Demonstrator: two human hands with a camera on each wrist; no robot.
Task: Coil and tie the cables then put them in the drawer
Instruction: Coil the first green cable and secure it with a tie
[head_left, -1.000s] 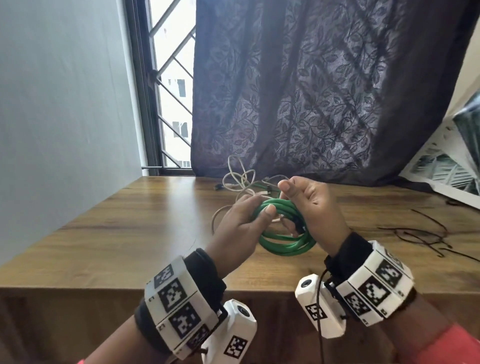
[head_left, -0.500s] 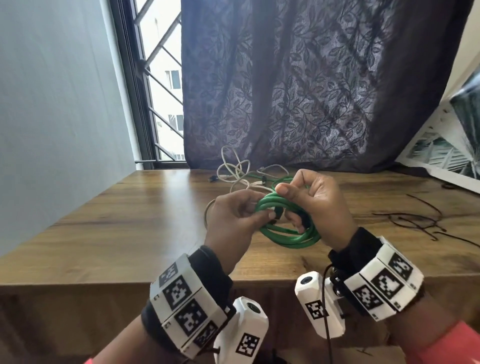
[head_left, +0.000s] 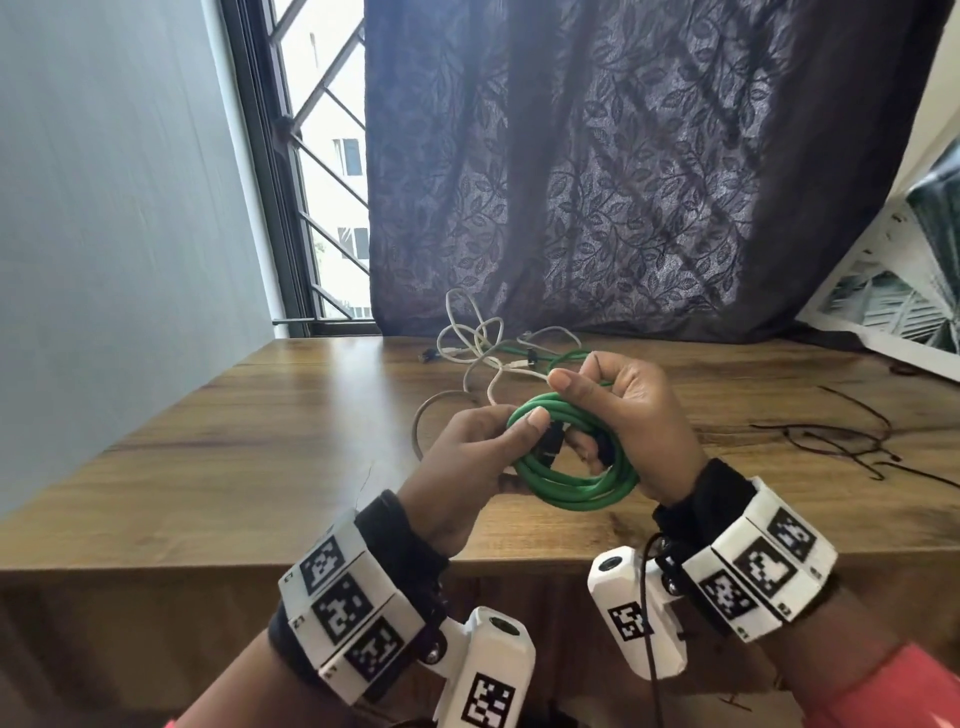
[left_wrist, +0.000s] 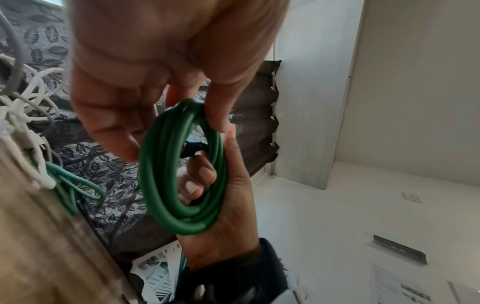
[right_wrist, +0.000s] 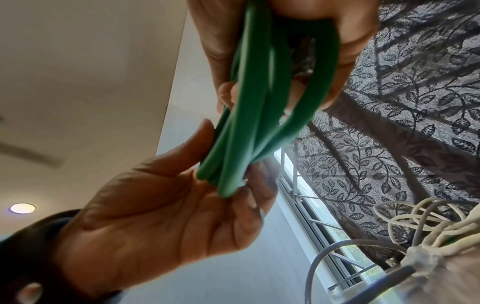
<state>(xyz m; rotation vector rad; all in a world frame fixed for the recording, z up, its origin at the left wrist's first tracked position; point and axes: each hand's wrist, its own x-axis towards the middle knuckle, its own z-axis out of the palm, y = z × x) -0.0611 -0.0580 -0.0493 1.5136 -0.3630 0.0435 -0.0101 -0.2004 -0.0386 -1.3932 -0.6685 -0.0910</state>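
A green cable (head_left: 571, 483) wound into a small coil hangs above the near edge of the wooden table (head_left: 260, 457). My left hand (head_left: 498, 441) pinches the coil's left side between thumb and fingers (right_wrist: 259, 185). My right hand (head_left: 613, 410) grips the coil's right side, its fingers curled through the loop (left_wrist: 200, 176). A black plug (head_left: 551, 441) shows inside the green cable (left_wrist: 182, 211), whose strands (right_wrist: 259, 123) run between both hands. A tangle of white cables (head_left: 478, 348) and a grey cable (head_left: 423, 415) lie on the table behind the hands. No drawer is in view.
Thin black wire ties (head_left: 852, 441) lie on the table to the right. A dark leaf-patterned curtain (head_left: 623, 182) hangs behind the table, a barred window (head_left: 322, 182) at its left. A printed board (head_left: 893, 312) leans at the far right. A grey wall (head_left: 104, 208) closes the left side.
Both hands have kept hold of the green coil and turned it slightly; the left thumb has shifted along the coil's top. The head view has drifted a little.
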